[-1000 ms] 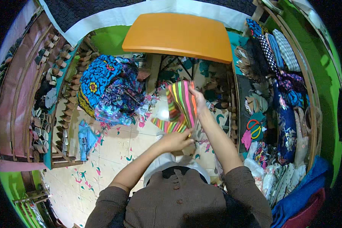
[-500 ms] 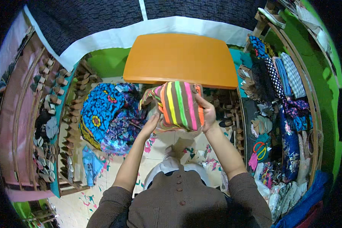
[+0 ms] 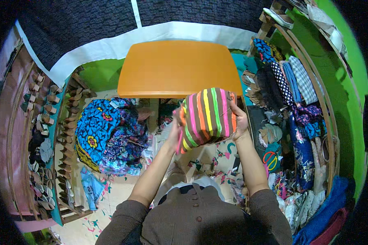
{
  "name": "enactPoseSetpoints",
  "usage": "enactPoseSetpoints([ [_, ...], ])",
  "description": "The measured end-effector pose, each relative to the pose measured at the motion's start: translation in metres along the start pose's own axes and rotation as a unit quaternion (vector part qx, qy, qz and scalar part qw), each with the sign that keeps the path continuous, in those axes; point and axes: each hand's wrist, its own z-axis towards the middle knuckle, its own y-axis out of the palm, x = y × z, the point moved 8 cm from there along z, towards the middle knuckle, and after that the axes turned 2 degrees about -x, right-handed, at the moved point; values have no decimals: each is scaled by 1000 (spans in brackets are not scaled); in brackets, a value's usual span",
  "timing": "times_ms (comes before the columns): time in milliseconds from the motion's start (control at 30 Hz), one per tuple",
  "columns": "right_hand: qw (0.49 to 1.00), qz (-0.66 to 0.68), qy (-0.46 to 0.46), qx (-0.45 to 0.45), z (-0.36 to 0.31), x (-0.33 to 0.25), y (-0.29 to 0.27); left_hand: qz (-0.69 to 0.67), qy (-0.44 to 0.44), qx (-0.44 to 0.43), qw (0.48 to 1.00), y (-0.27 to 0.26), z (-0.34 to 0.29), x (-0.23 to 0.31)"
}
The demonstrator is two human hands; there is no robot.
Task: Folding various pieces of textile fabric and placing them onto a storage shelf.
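Striped cloth [image 3: 208, 114] is spreading wider than half a second ago, its loose left end now hanging beside my left hand [image 3: 174, 134]. My right hand [image 3: 241, 123] is gripping the right edge, partly closed, thumb in front. My left is half-curling against the left edge, fingers mostly hidden, so I cannot tell how firmly it is holding. I am keeping the cloth near the front of the orange table [image 3: 180, 67]. Flowered cloth [image 3: 93, 126] is lying leftward; scissors [image 3: 270, 160] are resting rightward.
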Motion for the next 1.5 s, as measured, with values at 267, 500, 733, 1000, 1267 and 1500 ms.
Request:
enactPoseSetpoints([
  [267,974,-213,-3,81,-43,-71,-45,102,74,-122,985,39,-18,63],
  [500,787,-585,-23,195,-43,-145,-41,392,257,2,884,94,-21,85],
  [733,791,-571,-192,107,-31,-159,-17,591,146,247,754,103,-43,89],
  [1000,823,-512,-235,76,10,-156,1,292,335,42,895,60,-23,73],
  [1267,805,-544,-233,34,90,-163,33,630,454,254,577,44,37,127],
  [1500,768,-540,-331,96,122,-231,42,757,340,193,523,8,110,175],
])
